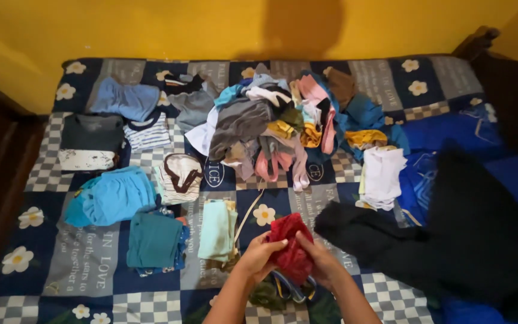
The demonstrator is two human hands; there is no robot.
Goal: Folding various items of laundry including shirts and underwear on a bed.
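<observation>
I see red garment (291,247) bunched, crumpled, long axis roughly upright; left hand (258,257), right hand (321,262) grip closed on it.

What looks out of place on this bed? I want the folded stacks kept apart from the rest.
The black garment sprawls unfolded over the right side of the bed, and a jumbled clothes heap fills the middle. Folded stacks sit neatly on the left. Both hands hold a small red garment.

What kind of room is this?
Likely a bedroom at home: a bed with a patchwork floral bedsheet against a yellow wall, a heap of unsorted clothes, and both hands on a red garment.
</observation>
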